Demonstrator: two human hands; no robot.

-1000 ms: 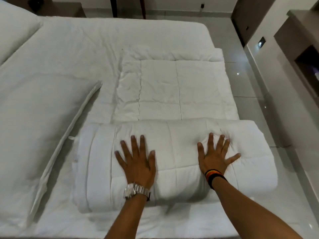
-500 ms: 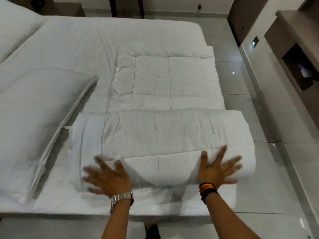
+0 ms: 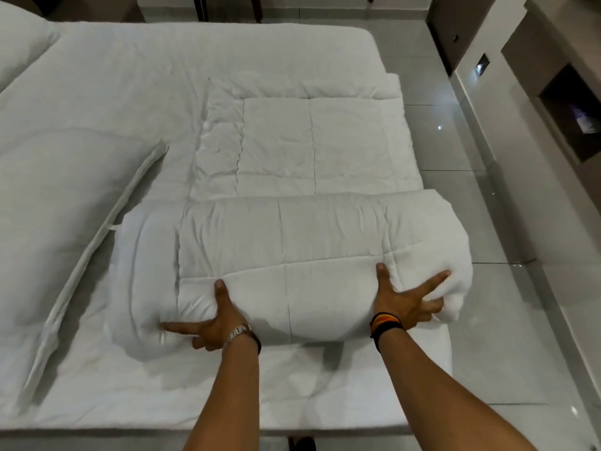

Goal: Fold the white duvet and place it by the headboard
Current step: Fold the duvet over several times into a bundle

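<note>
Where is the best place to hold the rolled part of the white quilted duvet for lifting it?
Probably under the near lower curve of the white quilted duvet roll, from the bed's near edge, hands wide apart. The roll is long and soft, so a grip near both ends, where the left hand and right hand sit, limits sagging.

Some fingers [image 3: 201,345] of both hands tuck beneath the duvet [image 3: 292,242] — pillow [image 3: 48,206] cropped left.

Setting: bedroom, likely hotel. Evidence: white-sheeted bed [image 3: 130,92] fills the view; pillow [image 3: 58,222] at 9 o'clock; glossy tiled floor [image 3: 455,157] at 3 o'clock; built-in wall niche [image 3: 572,112] at 2 o'clock.
</note>
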